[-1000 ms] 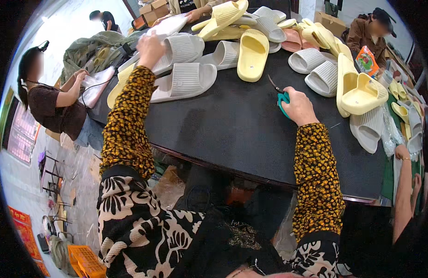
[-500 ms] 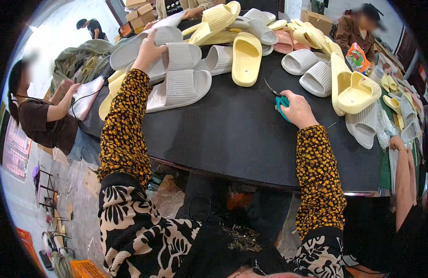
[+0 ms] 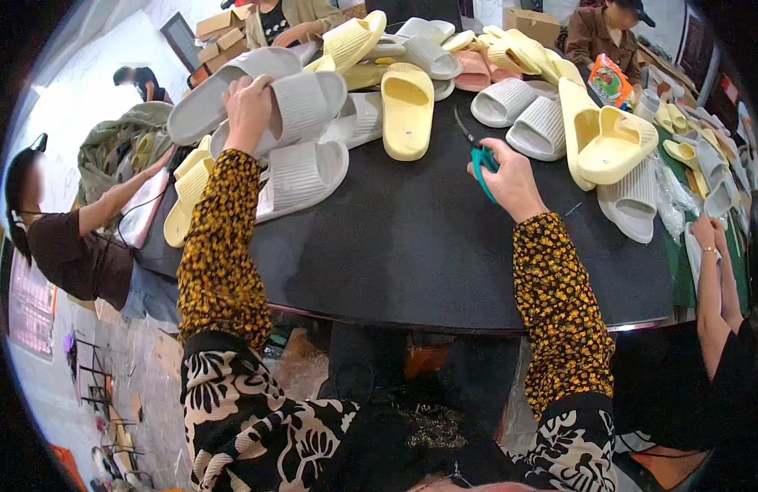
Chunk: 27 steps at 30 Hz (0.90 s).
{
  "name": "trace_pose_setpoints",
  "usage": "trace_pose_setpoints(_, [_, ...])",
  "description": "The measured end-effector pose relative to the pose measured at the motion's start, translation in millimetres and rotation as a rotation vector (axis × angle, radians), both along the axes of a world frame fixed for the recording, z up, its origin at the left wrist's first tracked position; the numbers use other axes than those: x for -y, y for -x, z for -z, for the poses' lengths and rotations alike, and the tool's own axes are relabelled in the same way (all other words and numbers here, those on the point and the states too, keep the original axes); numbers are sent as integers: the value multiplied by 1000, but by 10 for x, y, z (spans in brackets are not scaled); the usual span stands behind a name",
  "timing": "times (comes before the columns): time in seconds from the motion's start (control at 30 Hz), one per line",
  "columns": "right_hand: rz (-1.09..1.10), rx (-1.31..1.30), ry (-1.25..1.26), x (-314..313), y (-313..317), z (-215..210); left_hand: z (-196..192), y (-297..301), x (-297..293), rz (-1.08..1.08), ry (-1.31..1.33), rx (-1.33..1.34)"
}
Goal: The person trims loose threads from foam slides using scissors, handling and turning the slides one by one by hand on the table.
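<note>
Left hand point(image 3: 249, 105), upper left of the frame, fingers curled over a grey slipper point(image 3: 301, 111) lying crosswise on the pile. Right hand point(image 3: 504, 174), upper centre, closed around green-handled scissors point(image 3: 475, 154) above the black table point(image 3: 412, 246), blades pointing up-left toward a yellow slipper point(image 3: 407, 111) lying lengthwise.
</note>
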State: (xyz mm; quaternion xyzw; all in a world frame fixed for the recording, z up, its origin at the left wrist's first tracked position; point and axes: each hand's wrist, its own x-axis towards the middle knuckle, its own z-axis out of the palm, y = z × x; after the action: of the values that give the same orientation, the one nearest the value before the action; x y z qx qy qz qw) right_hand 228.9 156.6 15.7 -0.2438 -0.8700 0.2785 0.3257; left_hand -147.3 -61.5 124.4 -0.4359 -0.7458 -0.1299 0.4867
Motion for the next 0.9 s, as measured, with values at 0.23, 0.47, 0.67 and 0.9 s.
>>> trace_pose_setpoints(0.23, [-56,-420,491,128,-23,-250,-346,-1100,-45,410,-81,2])
trace_pose_setpoints(0.47, [-350,-635,830,-2,-95,-463,-23,-2034,-298,599,-55,13])
trace_pose_setpoints(0.67, [-100,-563,702,-88,-111,-332,562,-2139,-528,748,-76,382])
trace_pose_setpoints(0.9, [5,-373,663,-240,-84,-125,849,-2216,-500,811,-156,846])
